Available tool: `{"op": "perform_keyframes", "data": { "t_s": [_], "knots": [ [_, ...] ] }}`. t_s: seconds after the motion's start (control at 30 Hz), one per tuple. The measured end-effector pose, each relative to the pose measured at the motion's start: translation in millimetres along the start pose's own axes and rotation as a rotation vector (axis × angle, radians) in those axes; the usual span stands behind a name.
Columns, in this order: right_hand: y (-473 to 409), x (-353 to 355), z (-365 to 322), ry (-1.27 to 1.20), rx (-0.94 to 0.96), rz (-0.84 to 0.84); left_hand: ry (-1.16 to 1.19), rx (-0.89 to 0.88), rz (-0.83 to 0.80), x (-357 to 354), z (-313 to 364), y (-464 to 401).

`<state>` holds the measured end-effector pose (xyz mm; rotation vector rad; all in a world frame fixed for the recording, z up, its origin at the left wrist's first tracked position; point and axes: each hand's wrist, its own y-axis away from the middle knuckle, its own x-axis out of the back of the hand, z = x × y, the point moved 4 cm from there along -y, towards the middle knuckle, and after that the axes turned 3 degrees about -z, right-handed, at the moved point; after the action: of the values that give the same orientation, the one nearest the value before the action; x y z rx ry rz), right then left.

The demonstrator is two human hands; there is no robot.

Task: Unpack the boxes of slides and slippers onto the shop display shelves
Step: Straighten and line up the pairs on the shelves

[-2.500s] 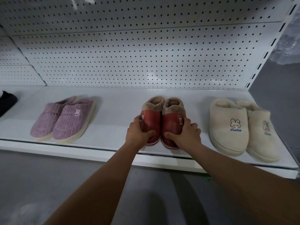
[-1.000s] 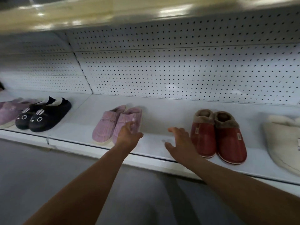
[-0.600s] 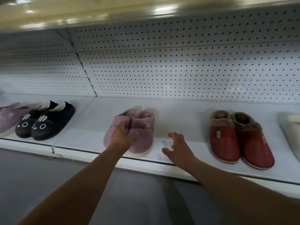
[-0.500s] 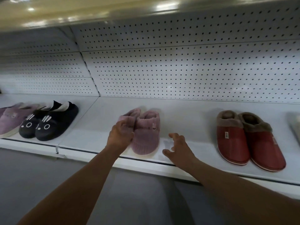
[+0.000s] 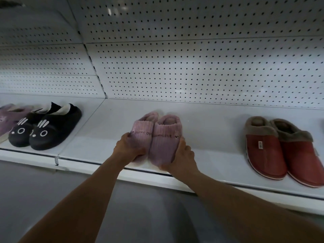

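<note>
The pink slippers (image 5: pixel 157 139) sat side by side on the shelf (image 5: pixel 206 134), toes toward me at the front edge and heel openings toward the pegboard (image 5: pixel 192 67). Their long axes ran front to back, the pair leaning slightly to the left at the heels, and their inner sides touched.

My left hand (image 5: pixel 128 149) gripped the left slipper's toe from the outside, with the fingers curled around its outer side and the thumb lying across the front near the sole. My right hand (image 5: pixel 180 157) cupped the right slipper's toe the same way from the other side, fingers wrapped up along the outer edge and thumb under the front. Both hands were closed around the fabric, pressing the two slippers together. I could not tell whether the soles were flat on the shelf or lifted a little at the toes.

To the left, on the neighbouring shelf section, stood black slippers (image 5: pixel 45 127) with white face markings, toes forward. Beside them at the frame's edge was a purple pair (image 5: pixel 8 118). Well to the right stood red slippers (image 5: pixel 284 149) with brown fleece collars, toes forward and angled right.
</note>
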<state>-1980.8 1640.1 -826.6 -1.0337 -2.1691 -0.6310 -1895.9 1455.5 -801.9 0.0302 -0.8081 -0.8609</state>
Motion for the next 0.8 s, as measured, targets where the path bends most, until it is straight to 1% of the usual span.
{"op": "perform_keyframes", "data": {
  "t_s": [0.13,0.37,0.53,0.8],
  "knots": [
    [-1,20,19,0.000,-0.073,0.067,-0.018,-0.049,-0.045,-21,13,0],
    [3,59,56,0.012,-0.089,0.099,0.000,-0.127,-0.109,-63,44,4],
    [7,71,69,0.018,-0.077,0.057,-0.020,-0.131,-0.107,-77,49,6],
    [4,73,75,-0.004,-0.076,0.008,-0.026,-0.104,-0.083,-80,50,8]
  ]
}}
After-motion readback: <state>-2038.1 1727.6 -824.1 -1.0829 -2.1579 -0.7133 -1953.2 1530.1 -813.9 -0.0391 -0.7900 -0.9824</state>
